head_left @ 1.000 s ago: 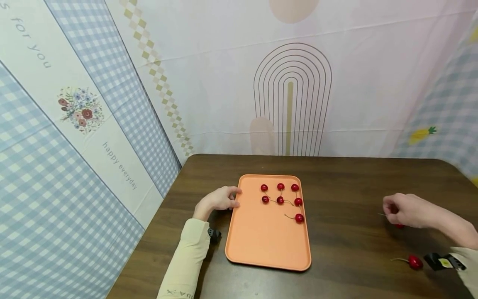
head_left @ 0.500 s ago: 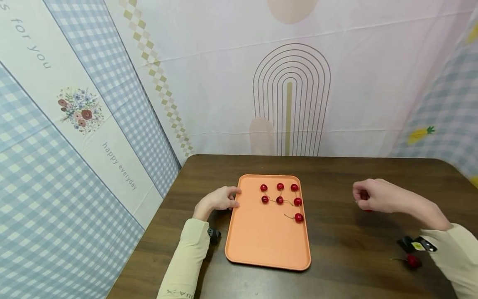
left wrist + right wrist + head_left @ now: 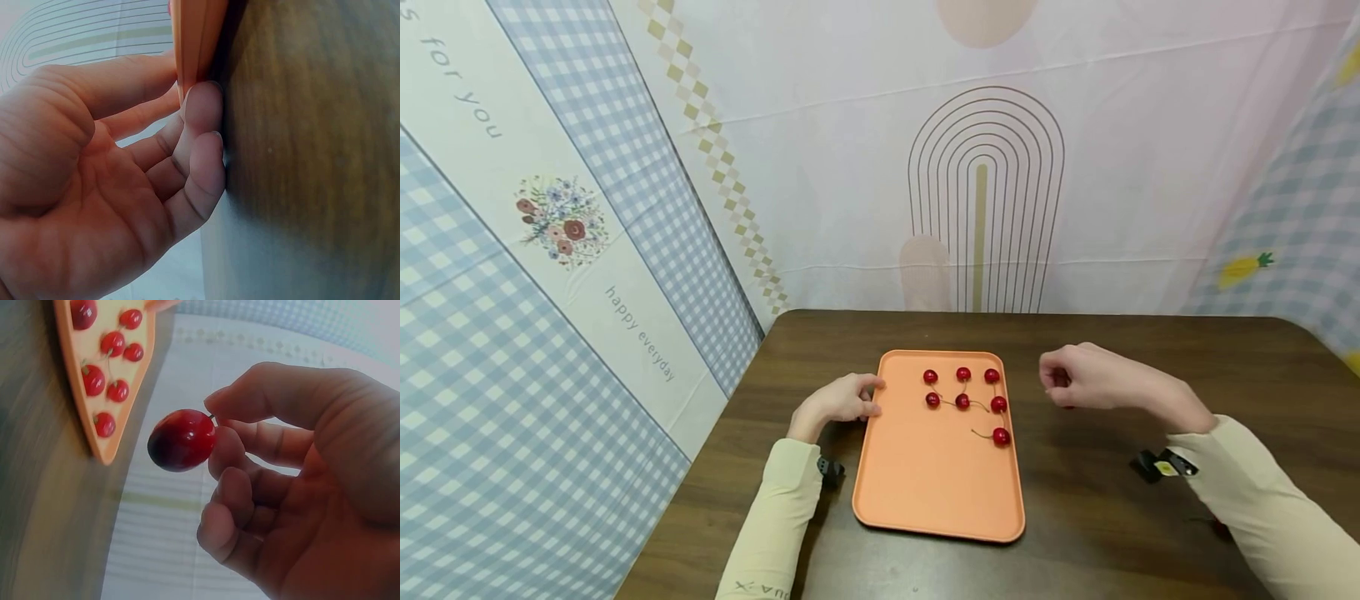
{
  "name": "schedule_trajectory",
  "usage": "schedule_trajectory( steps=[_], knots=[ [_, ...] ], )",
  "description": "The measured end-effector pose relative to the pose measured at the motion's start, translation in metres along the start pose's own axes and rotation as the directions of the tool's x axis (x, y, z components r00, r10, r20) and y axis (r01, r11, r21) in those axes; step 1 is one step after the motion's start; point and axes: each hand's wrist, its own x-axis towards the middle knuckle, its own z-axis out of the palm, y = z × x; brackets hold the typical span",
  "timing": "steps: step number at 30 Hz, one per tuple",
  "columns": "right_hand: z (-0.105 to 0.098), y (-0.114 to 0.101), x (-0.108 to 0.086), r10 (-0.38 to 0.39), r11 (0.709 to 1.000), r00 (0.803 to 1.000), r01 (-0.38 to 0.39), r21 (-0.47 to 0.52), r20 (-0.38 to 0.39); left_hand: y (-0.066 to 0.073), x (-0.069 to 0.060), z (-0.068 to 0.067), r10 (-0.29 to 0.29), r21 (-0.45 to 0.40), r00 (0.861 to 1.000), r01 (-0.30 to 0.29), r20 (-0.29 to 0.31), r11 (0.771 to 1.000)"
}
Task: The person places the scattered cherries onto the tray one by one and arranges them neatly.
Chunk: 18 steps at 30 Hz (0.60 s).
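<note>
In the right wrist view, a glossy dark-red cherry [image 3: 182,440] hangs from my right hand [image 3: 281,469], whose thumb and index finger pinch it by the stem. From the head view, that right hand [image 3: 1093,377] is in the air to the right of an orange tray [image 3: 925,483] and mostly hides the cherry. Several cherries with stems [image 3: 962,402] lie in the tray's upper right part. My left hand [image 3: 841,398] holds the tray's left rim; in the left wrist view, thumb and index reach over the rim [image 3: 190,50] while the other fingers curl against its outside.
One more cherry [image 3: 1221,528] lies on the brown wooden table [image 3: 1112,533] at the lower right, partly covered by the right sleeve [image 3: 1247,500]. A patterned cloth [image 3: 850,167] hangs behind the table's far edge.
My right hand has moved left across the table toward the tray, carrying the cherry off its earlier spot at the right. The left hand and tray have stayed still.
</note>
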Motion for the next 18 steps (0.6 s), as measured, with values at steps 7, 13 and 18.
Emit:
schedule_trajectory(
  steps=[7, 13, 18],
  knots=[
    [0.011, -0.01, 0.027, -0.033, 0.999, 0.999, 0.033, 0.021, 0.033, -0.001, 0.002, 0.001, -0.004, 0.005, 1.0, 0.004, -0.002, 1.0],
    [0.027, -0.015, 0.054, -0.076, 0.996, 0.994, 0.072, 0.05, 0.081, 0.0, 0.003, 0.001, -0.007, -0.001, 1.0, 0.007, -0.006, 1.0],
    [0.039, -0.019, 0.073, -0.111, 0.993, 0.986, 0.103, 0.064, 0.123, 0.002, 0.005, 0.002, -0.011, -0.005, 1.0, 0.011, -0.007, 1.0]
  ],
)
